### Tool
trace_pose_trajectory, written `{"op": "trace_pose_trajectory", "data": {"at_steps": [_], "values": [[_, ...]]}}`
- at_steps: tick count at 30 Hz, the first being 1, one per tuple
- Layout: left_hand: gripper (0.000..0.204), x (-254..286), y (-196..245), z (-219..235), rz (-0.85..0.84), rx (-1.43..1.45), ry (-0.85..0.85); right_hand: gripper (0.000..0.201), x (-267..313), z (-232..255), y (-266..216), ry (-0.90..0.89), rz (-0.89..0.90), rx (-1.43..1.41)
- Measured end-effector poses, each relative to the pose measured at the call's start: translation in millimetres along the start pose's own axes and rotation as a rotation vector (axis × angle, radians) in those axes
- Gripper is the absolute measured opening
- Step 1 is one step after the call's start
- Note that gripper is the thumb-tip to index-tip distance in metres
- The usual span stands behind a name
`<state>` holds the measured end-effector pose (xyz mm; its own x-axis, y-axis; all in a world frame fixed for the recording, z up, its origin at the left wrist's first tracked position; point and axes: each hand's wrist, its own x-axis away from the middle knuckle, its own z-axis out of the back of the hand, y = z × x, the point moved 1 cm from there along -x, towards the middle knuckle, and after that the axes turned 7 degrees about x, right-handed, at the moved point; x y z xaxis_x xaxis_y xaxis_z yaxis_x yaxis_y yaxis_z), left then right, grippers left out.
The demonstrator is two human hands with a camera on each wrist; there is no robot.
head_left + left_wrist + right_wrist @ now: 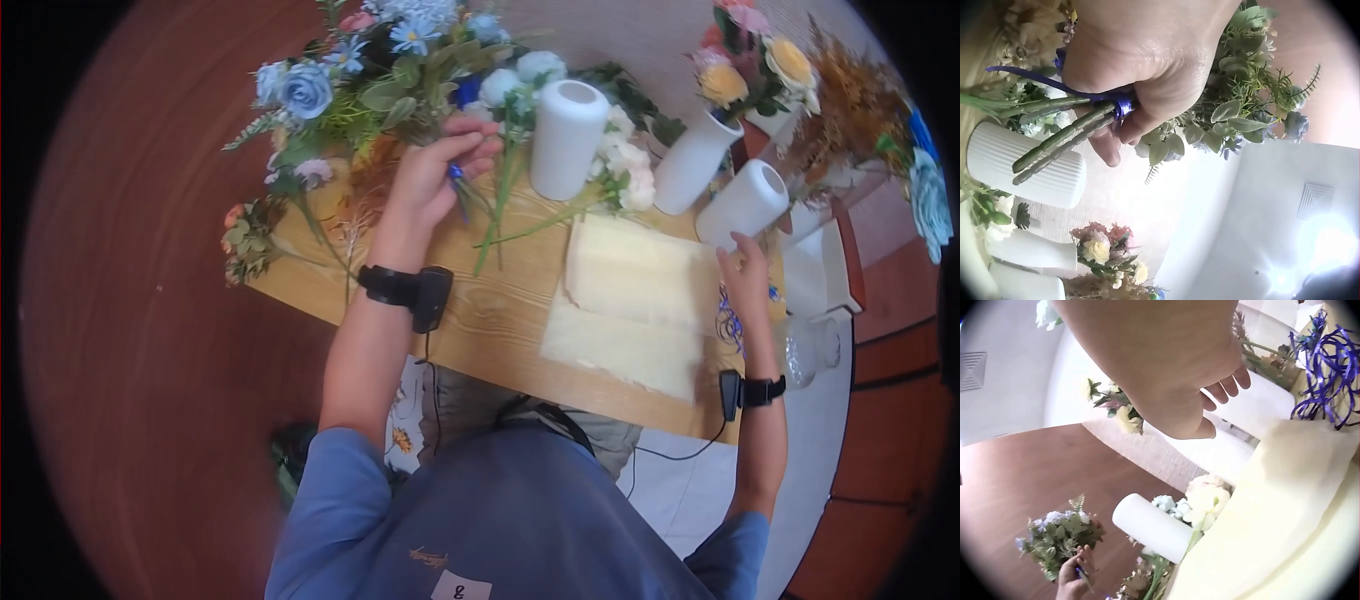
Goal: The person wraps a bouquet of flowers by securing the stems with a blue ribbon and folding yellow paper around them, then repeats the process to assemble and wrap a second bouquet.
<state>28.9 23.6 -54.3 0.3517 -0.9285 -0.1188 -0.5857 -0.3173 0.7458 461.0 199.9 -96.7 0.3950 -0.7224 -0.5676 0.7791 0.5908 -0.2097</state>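
Observation:
My left hand grips a bundle of green flower stems together with a purple ribbon, at the base of a bouquet of blue flowers lying on the wooden table. In the left wrist view the fingers curl round the stems. My right hand hovers with relaxed fingers near a white vase lying on its side, above a curled purple ribbon. It holds nothing.
Cream paper sheets lie between my hands. A white ribbed vase stands behind them among loose white flowers. Another vase holds pink and yellow flowers; dried orange foliage fills the far right. A glass jar sits at the table's right end.

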Motion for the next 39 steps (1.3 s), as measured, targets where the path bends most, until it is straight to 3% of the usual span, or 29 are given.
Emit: {"op": "trace_pose_trajectory", "data": {"at_steps": [1,3,10,13,15,17,19,20,22,26,29,34,39], "values": [[0.020,-1,1,-1,0.007,0.036,-0.062,0.034,-7,8,-15,0.003,0.015,-0.011],[0.018,0,1,-6,0.011,0.074,-0.077,0.030,-15,19,-54,-0.240,-0.151,-0.485],[0.021,-3,-27,-51,0.078,0.083,-0.159,0.044,-49,28,-213,-0.560,0.173,-0.759],[0.028,-1,-31,-64,0.061,0.138,-0.183,0.045,-57,9,-236,-0.700,0.222,-0.783],[0.032,0,-30,-64,0.074,0.163,-0.166,0.038,-59,1,-247,-0.916,0.160,-1.007],[0.030,1,-29,-60,0.109,0.109,-0.214,0.034,-56,-10,-249,-0.963,0.148,-1.113],[0.031,5,-24,-59,0.115,0.106,-0.196,0.032,-55,-11,-253,-1.108,-0.015,-1.386],[0.032,5,-23,-56,0.113,0.110,-0.240,0.032,-55,-9,-254,-1.114,-0.008,-1.382],[0.033,5,-21,-51,0.105,0.112,-0.279,0.029,-56,-2,-256,-1.270,-0.210,-1.614],[0.035,5,-20,-45,0.110,0.102,-0.368,0.027,-57,-20,-252,-1.267,-0.082,-1.621],[0.036,5,-22,-45,0.122,0.087,-0.349,0.027,-54,-20,-255,-1.177,-0.042,-1.410],[0.037,4,-20,-50,0.105,-0.010,-0.316,0.029,-43,-17,-265,-0.901,0.062,-1.195],[0.044,5,-13,-59,0.011,-0.080,-0.319,0.027,-41,-20,-261,-0.829,0.052,-1.318]]}}
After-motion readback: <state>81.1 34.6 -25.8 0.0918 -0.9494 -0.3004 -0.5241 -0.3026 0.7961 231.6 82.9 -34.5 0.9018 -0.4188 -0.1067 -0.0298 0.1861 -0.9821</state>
